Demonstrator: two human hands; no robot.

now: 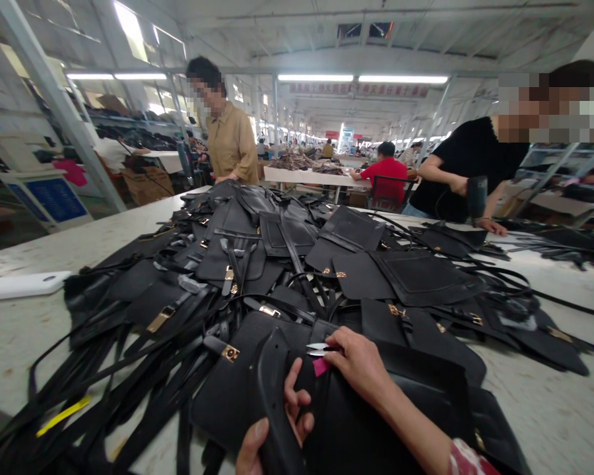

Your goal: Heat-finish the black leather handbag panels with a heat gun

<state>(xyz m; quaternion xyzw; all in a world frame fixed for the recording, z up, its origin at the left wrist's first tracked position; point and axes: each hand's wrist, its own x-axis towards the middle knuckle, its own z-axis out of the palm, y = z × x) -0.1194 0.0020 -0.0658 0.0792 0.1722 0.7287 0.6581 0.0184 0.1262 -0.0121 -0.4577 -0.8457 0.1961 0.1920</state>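
My left hand (297, 402) is at the bottom centre, its thumb and fingers wrapped round the curved black handle (272, 389) of a bag. To its upper right, my right hand (359, 363) is closed on small metal thread snips (317, 349), whose two blades point left and stand slightly apart. A bright pink tag (320, 367) lies just under the blades, by the right fingertips. The black leather bag (228, 389) with a gold clasp (230, 353) lies beneath and beside both hands.
Black bag pieces (297, 231) with straps and gold buckles cover much of the table (10, 336). A white device (24, 285) and a yellow strip (63, 416) are at the left. Two people stand across the table; the right one holds a dark tool (476, 196).
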